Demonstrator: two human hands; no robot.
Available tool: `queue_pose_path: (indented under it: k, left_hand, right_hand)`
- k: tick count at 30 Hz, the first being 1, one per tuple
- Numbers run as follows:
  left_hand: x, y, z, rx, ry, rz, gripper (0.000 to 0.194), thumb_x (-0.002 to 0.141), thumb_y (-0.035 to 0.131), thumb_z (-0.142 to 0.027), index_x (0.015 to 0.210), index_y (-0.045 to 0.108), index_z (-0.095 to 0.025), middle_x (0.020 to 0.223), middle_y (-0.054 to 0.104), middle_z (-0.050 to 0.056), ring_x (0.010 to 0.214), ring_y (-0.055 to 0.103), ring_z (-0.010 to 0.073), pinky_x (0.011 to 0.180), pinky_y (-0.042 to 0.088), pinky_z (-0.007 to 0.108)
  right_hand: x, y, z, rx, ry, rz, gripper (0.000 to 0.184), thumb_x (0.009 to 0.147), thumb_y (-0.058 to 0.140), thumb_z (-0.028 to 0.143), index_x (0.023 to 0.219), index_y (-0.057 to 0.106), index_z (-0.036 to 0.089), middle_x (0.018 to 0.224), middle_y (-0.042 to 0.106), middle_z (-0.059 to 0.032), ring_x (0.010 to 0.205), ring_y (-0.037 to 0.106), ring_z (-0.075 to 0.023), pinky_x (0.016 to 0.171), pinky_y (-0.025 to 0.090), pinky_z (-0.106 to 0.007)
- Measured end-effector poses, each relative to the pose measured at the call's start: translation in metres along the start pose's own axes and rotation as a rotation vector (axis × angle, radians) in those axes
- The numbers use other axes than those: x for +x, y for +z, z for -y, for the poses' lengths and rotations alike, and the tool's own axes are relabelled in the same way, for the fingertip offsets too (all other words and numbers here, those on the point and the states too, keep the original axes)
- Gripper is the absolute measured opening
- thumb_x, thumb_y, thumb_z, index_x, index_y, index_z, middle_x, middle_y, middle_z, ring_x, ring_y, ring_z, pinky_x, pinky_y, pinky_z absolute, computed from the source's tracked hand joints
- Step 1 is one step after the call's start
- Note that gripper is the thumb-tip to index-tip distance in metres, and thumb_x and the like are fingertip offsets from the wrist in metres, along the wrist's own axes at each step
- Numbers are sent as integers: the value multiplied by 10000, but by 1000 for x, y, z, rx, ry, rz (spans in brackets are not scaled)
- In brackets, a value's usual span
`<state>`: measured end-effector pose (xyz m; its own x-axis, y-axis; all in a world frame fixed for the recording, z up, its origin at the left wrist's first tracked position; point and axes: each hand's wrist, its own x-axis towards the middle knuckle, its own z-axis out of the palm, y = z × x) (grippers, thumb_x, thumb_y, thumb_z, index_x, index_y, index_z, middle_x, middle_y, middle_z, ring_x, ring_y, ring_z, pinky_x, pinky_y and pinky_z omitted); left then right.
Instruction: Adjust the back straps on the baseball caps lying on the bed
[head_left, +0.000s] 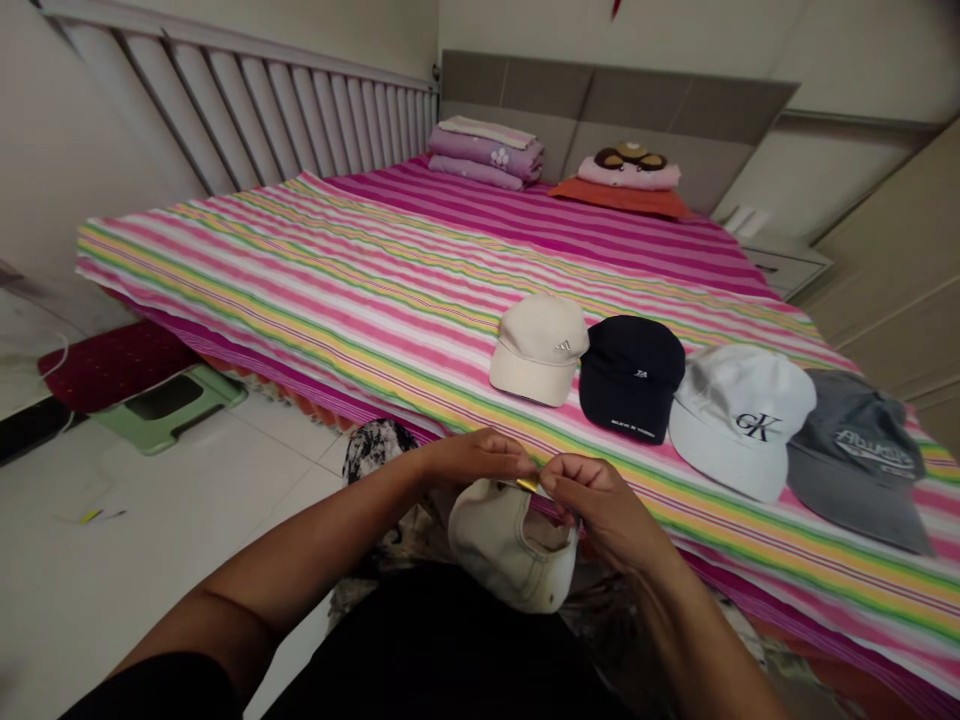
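Note:
A beige baseball cap (484, 540) hangs over my lap, its back opening turned up toward me. My left hand (484, 457) pinches the cap's back strap beside a gold-coloured buckle (528, 483). Just right of the buckle, my right hand (592, 495) grips the strap's other side with thumb and forefinger. The fingertips nearly meet and cover most of the strap. In a row on the bed beyond lie a cream cap (538, 345), a black cap (632, 370), a white cap (739, 415) with black letters and a grey cap (855, 450).
The caps rest on a striped sheet (300, 270) over the bed. Folded purple bedding (484, 155) and a pink-and-orange pile (626, 185) sit by the headboard (525, 85). A railing (247, 90) runs along the left side. A green stool (176, 405) stands on the tiled floor.

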<state>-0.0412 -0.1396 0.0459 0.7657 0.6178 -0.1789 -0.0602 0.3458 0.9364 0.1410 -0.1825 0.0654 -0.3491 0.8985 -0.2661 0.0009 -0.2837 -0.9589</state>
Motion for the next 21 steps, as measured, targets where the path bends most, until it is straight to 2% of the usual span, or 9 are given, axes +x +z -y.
queue_pose_path:
  k: [3,8,12,15,18,21]
  left_hand:
    - [0,0,-3,9,-91,14,288,602,735,-384,682,640,-125,585,572,-28,539,455,62,541,342,195]
    - [-3,2,-3,-83,-48,-21,259,577,754,-318,623,606,-111,521,532,-37,459,422,43,473,317,179]
    - [-3,2,-2,-172,-21,-52,287,558,763,-315,613,585,-96,505,527,-27,420,416,39,431,293,175]
    - [-2,-2,-4,-329,77,-137,320,533,777,-322,591,549,-105,488,504,-34,406,411,37,426,301,173]
    - [-4,-10,-12,-412,172,-185,307,550,766,-312,558,530,-115,467,506,-26,411,440,54,449,345,186]
    - [-10,-19,-25,-434,170,-120,277,562,742,-343,623,611,-107,560,619,37,505,555,121,524,420,229]
  right_hand:
    - [-1,1,5,-72,-18,-2,244,652,667,359,575,562,152,479,452,48,416,316,-53,408,221,-201]
    - [-2,2,9,-99,-27,-11,245,651,674,360,576,573,149,470,444,50,414,312,-54,405,220,-202]
    - [3,-8,6,-26,-27,47,253,683,678,391,685,617,145,525,516,30,459,400,-70,460,302,-204]
    - [9,-22,-1,45,-13,134,334,703,655,455,846,635,154,672,619,-19,585,518,-121,564,393,-241]
    - [14,-32,-7,83,21,169,350,632,715,454,784,644,147,694,638,-32,603,550,-140,614,419,-270]
    - [15,-31,-4,206,-6,55,379,515,772,465,708,617,179,622,612,-17,536,531,-149,584,420,-294]
